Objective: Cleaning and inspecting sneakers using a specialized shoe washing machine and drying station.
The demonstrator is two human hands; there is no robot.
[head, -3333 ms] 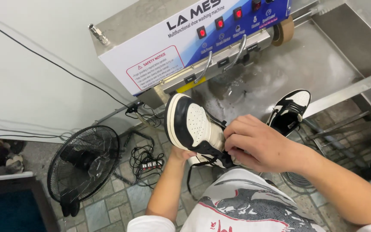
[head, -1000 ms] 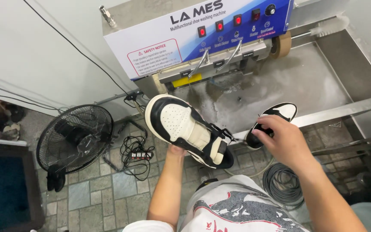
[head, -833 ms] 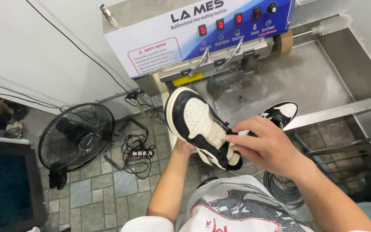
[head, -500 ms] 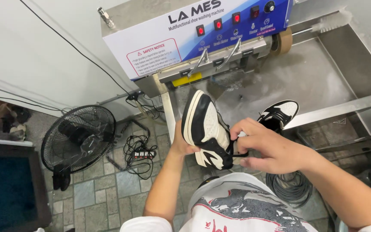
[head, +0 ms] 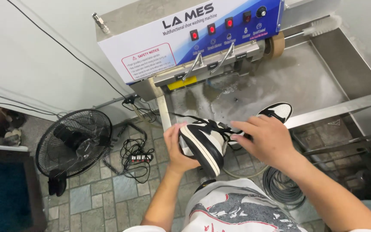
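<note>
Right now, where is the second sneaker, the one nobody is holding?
In the head view the second sneaker lies right of centre on the front edge of the metal basin, just beyond the right hand.

White wall (head: 44,64) at left, crossed by black cables. Tiled floor (head: 104,193) in grey and bluish squares below. Black floor fan (head: 74,144) lying near the wall, just beside a power strip (head: 139,157) amid tangled cords. Blue-and-white shoe washing machine (head: 194,34) above a wet steel basin (head: 297,81). Coiled grey hose (head: 280,189) on the floor at right. Dark blue mat (head: 1,202) at lower left. Even, bright light.
</note>
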